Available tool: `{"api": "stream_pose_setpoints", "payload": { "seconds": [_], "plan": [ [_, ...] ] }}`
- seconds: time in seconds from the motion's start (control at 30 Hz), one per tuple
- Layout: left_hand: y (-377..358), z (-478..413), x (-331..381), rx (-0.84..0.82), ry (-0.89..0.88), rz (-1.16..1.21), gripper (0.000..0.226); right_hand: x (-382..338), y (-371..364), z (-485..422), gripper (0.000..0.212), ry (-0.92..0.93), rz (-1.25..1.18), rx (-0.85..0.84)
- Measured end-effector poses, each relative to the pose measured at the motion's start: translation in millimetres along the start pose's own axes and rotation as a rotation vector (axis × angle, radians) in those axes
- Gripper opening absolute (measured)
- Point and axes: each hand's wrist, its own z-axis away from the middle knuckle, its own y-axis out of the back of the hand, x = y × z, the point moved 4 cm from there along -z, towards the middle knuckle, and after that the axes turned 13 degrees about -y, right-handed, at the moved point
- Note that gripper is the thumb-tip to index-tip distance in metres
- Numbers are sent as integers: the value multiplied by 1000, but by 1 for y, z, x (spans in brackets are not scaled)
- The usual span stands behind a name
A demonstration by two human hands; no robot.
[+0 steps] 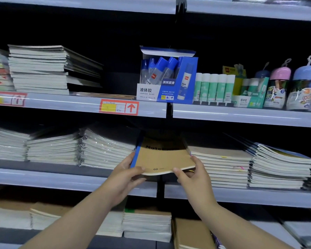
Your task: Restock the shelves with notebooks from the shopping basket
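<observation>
Both hands on one notebook (pixel 162 157): kraft cover, blue spine on its left edge, "60" printed near the front
Left hand (pixel 127 177) pinches the front-left corner, thumb on the cover, fingers curled under
Right hand (pixel 194 178) pinches the front-right corner the same way, thumb on top, fingers below
Notebook lies roughly flat at the middle shelf (pixel 61 180), front edge above the shelf lip and bowed upward between the two grips
Far end sits in the dark gap between the wrapped stack (pixel 106 150) on the left and the plain stack (pixel 221 164) on the right; can't tell if it touches the shelf floor
Right edge is just beside the plain stack
Upper shelf: glue box (pixel 167 81) directly above the gap, glue sticks (pixel 214 88) to its right, red price tag (pixel 118 107) on the rail
Lower shelf: more stacks (pixel 147 223) under the forearms
</observation>
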Motion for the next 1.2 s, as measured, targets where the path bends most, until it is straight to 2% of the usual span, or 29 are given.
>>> {"api": "stream_pose_setpoints", "payload": {
  "seconds": [0.13,0.4,0.57,0.8,1.0,1.2],
  "plan": [
    [3,-10,0,-72,-30,-199,47,2,-3,-10,68,24,80,60],
    [8,-30,-1,212,-113,-432,45,10,-11,-36,44,51,168,187],
    [4,-48,-15,328,-55,-420,17,14,-16,-48,25,44,125,310],
    [4,-76,-36,355,121,-243,29,16,-19,-55,24,52,95,327],
    [6,-95,-47,377,186,-168,36,17,-18,-57,21,53,82,332],
    [11,-98,-46,330,240,-167,37,17,-19,-58,17,19,24,340]
  ]
}}
